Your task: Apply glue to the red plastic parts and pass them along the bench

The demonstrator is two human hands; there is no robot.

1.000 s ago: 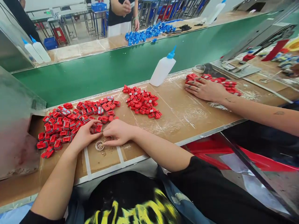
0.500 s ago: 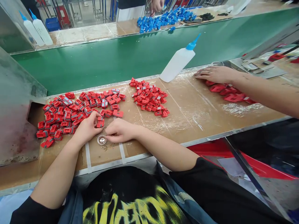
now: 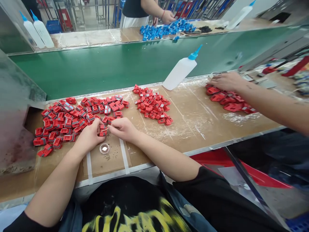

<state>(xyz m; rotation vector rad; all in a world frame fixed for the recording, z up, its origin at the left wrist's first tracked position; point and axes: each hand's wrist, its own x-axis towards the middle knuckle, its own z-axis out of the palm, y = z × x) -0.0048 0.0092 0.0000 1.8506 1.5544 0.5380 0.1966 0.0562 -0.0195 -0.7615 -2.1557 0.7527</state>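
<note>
My left hand [image 3: 90, 135] is closed on a small red-and-grey plastic part [image 3: 103, 130], gripped between thumb and fingers above the worktop. Close beside it, my right hand [image 3: 124, 129] pinches a thin pale stick [image 3: 107, 129] whose tip reaches the part. Just below both hands sits a small round clear dish [image 3: 104, 148] with something whitish in it. A large pile of similar red-and-grey parts [image 3: 65, 120] spreads to the left of and behind my left hand.
A second heap of red parts [image 3: 153, 104] lies right of centre, near a leaning white squeeze bottle [image 3: 180, 73]. At right, a co-worker's hand [image 3: 227, 81] rests over more red pieces [image 3: 231, 101]. Behind the green partition [image 3: 96, 69], another person handles blue parts [image 3: 166, 30].
My right hand has moved up from beside the dish to the held red part, bringing the stick's tip to it. My left hand keeps its hold. The view has shifted slightly.
</note>
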